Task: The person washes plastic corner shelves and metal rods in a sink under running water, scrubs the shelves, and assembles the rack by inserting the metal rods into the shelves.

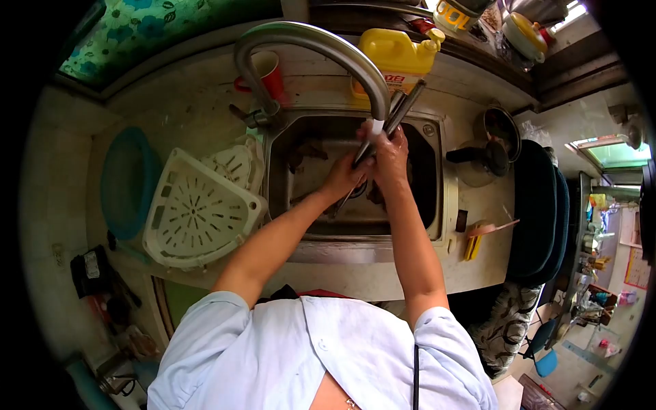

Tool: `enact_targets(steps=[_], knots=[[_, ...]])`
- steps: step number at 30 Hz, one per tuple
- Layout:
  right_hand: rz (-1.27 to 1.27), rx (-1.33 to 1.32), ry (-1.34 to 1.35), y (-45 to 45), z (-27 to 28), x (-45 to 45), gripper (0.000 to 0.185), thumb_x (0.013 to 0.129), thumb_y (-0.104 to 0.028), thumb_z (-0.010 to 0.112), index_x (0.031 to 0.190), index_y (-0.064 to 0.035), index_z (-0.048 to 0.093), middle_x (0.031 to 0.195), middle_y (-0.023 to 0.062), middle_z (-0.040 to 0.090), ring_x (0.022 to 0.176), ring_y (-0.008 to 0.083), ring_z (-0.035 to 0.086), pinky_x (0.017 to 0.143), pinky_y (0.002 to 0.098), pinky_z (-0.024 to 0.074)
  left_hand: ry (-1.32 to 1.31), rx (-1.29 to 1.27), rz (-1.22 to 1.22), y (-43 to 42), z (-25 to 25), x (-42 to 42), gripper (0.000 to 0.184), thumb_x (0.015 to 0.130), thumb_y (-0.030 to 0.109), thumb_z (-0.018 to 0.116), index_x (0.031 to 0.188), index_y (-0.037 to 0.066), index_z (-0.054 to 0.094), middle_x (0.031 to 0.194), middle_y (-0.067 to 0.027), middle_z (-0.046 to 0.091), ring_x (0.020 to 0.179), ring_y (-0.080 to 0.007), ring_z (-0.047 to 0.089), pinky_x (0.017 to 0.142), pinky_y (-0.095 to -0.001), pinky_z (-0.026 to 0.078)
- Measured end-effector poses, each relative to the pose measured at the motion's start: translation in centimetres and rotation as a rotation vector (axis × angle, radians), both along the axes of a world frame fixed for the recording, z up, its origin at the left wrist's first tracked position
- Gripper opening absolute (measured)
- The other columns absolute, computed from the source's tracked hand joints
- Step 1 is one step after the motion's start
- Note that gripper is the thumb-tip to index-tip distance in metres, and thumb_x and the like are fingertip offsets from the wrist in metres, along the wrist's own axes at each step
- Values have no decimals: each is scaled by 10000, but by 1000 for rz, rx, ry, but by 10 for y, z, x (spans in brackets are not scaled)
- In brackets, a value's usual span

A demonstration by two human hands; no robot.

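Two hands: both on the metal rods (pixel 404 109), left hand (pixel 344 176) low, right hand (pixel 391 154) higher up, right by the tap mouth.
Metal rods: held over the sink (pixel 425 188) on a slant, upper ends aimed away and to the right, toward the yellow jug (pixel 389 51). Looks like at least two side by side, exact count I can't tell.
Right fingers: curled around the bundle just under the tap (pixel 294 31), partly hidden by its white tip.
Left fingers: wrapped on the lower stretch; fingertips mostly hidden, so can't say how hard they squeeze.
Thin bit below the left hand: pokes down toward the sink floor, no idea if it belongs to the same piece.
Rod weight: pure guess, fairly light if hollow, but long enough to tip if you only pinch one end.
Stiffness: dead straight and shiny, so I'd bet they won't bend at all.
Slip: skin looks wet, and smooth metal plus water = slidey. They could also roll against each other.
Fragility: doubt you'd hurt them; more likely they'd ding the sink rim.
Best hold: two spots spread along the shafts, whole palm rather than fingertips, with the bundle squeezed together. Pretty much the hold shown, tbh.
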State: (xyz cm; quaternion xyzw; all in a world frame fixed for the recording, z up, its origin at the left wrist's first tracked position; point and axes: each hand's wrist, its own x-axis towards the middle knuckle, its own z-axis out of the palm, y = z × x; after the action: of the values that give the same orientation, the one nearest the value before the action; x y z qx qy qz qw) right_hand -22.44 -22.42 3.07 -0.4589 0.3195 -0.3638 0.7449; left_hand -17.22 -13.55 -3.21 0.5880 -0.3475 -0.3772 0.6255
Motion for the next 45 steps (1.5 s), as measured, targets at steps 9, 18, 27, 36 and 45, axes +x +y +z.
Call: enact_targets(steps=[9, 18, 27, 36, 45], knots=[[540, 478, -474, -32, -4, -19, 295, 815, -157, 567, 1070, -37, 481, 805, 103, 594, 749, 212, 591, 668, 326, 494, 775, 166, -587, 1, 36, 22, 358, 819, 397, 557, 796, 46, 488, 568, -22, 466, 467, -98, 458, 416, -230, 363], [-97, -88, -19, -13, -4, 12, 209, 746, -109, 652, 887, -16, 529, 747, 53, 567, 609, 159, 546, 554, 286, 444, -449, -246, 167, -8, 9, -1, 274, 844, 202, 563, 1032, 27, 465, 782, -33, 523, 670, -103, 512, 599, -246, 450], [249, 195, -126, -29, 17, -8, 191, 803, -184, 602, 895, -32, 534, 760, 119, 614, 659, 205, 597, 584, 322, 488, 477, 128, -271, 9, 12, 23, 355, 859, 382, 509, 950, 39, 516, 699, -45, 555, 604, -110, 542, 520, -235, 434], [-66, -48, -346, -42, 41, -12, 162, 840, -151, 565, 904, -6, 534, 794, 136, 622, 718, 214, 600, 690, 325, 487, 1093, 79, 225, 24, -49, 17, 341, 881, 324, 486, 1070, 40, 497, 996, -72, 555, 900, -175, 555, 755, -287, 484], [274, -305, 99, 12, 4, -11, 119, 816, -105, 567, 903, -23, 569, 862, 75, 620, 789, 140, 545, 766, 285, 407, 1196, 265, 760, 2, -98, 35, 355, 842, 176, 534, 1164, 43, 470, 1071, -96, 533, 943, -205, 534, 841, -299, 418]])
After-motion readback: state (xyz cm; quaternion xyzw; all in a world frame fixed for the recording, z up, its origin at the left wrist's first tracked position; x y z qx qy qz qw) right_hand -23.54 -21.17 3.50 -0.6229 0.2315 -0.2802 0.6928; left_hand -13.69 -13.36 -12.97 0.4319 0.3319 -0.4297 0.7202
